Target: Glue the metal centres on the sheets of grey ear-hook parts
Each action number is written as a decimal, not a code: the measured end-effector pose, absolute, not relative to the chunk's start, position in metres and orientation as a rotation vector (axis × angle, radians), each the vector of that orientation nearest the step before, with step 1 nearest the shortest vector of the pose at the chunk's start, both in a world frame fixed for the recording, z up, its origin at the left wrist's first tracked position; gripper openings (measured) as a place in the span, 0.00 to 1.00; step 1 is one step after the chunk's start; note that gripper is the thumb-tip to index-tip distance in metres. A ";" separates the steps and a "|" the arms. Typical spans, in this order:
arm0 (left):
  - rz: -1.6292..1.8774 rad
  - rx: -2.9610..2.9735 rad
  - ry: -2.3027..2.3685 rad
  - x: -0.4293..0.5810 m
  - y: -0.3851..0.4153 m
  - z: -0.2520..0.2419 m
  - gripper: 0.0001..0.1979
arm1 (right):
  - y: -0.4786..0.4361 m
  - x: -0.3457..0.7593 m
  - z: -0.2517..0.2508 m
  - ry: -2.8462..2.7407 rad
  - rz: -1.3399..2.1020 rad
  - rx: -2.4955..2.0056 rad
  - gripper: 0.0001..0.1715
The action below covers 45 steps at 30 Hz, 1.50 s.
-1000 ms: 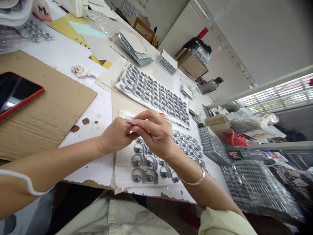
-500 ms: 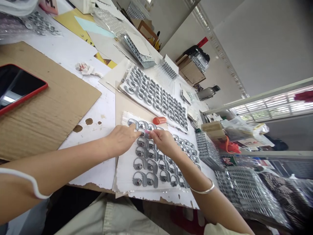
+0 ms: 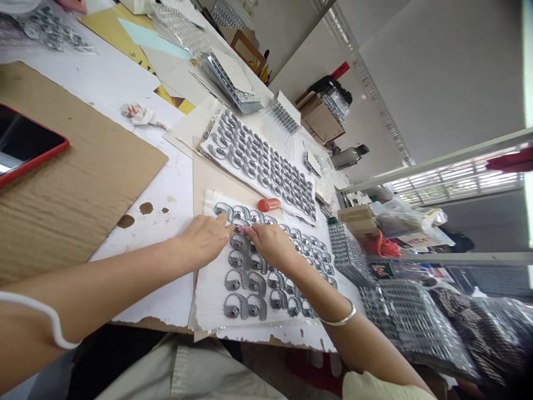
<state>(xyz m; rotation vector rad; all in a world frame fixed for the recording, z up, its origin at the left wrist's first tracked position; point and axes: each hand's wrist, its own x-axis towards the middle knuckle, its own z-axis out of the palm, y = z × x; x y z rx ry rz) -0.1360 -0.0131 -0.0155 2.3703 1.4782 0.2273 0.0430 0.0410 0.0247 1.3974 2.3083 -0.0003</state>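
Note:
Grey ear-hook earphone shells [image 3: 235, 279] lie in rows on a white backing sheet [image 3: 208, 300] at the table's front. My left hand [image 3: 208, 239] comes in from the left, its fingers closed at one shell near the top left of the rows. From the other side my right hand [image 3: 270, 241] meets it, thumb and fingers pinched together at the same shell. A small pink spot shows at the right fingertips; what they hold is hidden. Just beyond my hands lies an orange-red handle [image 3: 268, 205] with a thin shaft.
Behind is a second sheet of grey shells [image 3: 258, 158]. On the left, a phone in a red case [image 3: 33, 145] rests on cardboard [image 3: 95, 161], near a crumpled tissue [image 3: 139, 114]. Stacked trays [image 3: 350, 255] and plastic-wrapped packs [image 3: 412, 316] stand to the right.
My right fingertips and the pink spot have moved slightly left, closer to my left fingers. The whole view has shifted a little; the shells stay on their sheet.

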 end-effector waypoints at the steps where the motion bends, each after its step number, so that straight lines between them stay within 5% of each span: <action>1: 0.220 2.369 1.477 -0.136 -0.013 -0.015 0.19 | 0.041 0.044 0.024 2.306 0.007 1.404 0.31; 11: 0.226 2.343 1.445 -0.138 -0.012 -0.013 0.19 | 0.042 0.047 0.025 2.425 -0.094 1.496 0.29; 19: 0.228 2.409 1.462 -0.140 -0.009 -0.020 0.19 | 0.050 0.050 0.018 2.559 -0.498 1.723 0.15; 26: 0.274 2.318 1.491 -0.145 -0.008 -0.016 0.14 | 0.050 0.043 0.010 2.528 -0.729 1.743 0.12; 37: 1.026 1.412 1.194 -0.136 0.001 -0.011 0.14 | 0.047 0.044 0.023 2.104 -2.454 1.948 0.21; 45: 1.237 1.065 1.054 -0.101 0.006 0.019 0.16 | 0.032 0.045 0.017 2.044 -2.811 1.991 0.20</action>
